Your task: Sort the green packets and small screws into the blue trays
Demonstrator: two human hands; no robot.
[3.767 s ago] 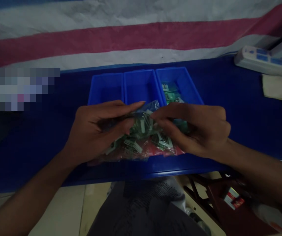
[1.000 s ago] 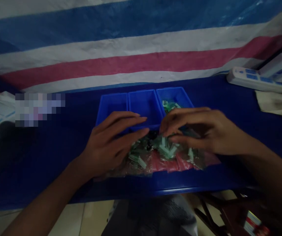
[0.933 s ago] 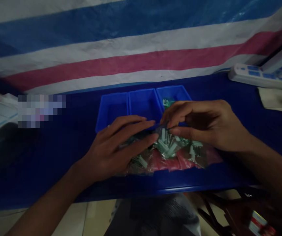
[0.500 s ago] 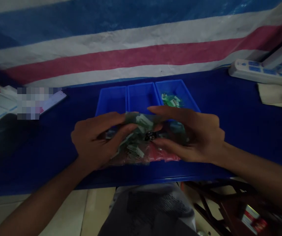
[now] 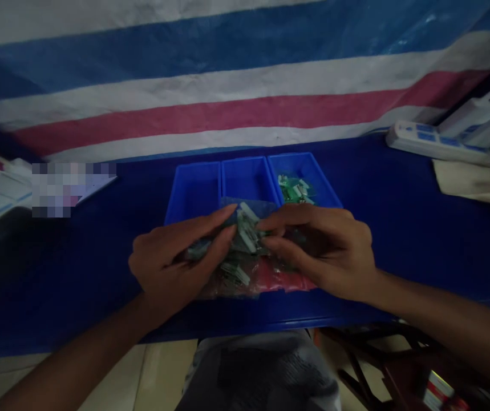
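Note:
A small clear plastic bag point(image 5: 248, 228) with pale, strip-like parts in it is held up between my hands, over the near side of the table. My left hand point(image 5: 180, 251) pinches its left edge between thumb and fingers. From the other side, my right hand point(image 5: 322, 248) grips the bag's right edge with thumb and forefinger. Under my hands lie another clear bag point(image 5: 235, 275) of pale parts and a red plastic packet point(image 5: 281, 275), both partly covered. What the parts are is too dim to tell.
Behind my hands stand three blue bins: a left bin point(image 5: 197, 166), a middle bin point(image 5: 245, 161) and a right bin point(image 5: 319, 171) holding green-tinted bags point(image 5: 296, 189). A power strip point(image 5: 437, 140) and beige cloth-like piece point(image 5: 462, 180) lie right. The blue table point(image 5: 99, 251) ends near my lap.
The bag between my hands now lies flatter and its pale parts show more plainly. A dark bit seen near my right fingertips no longer shows. The view has tilted slightly upward.

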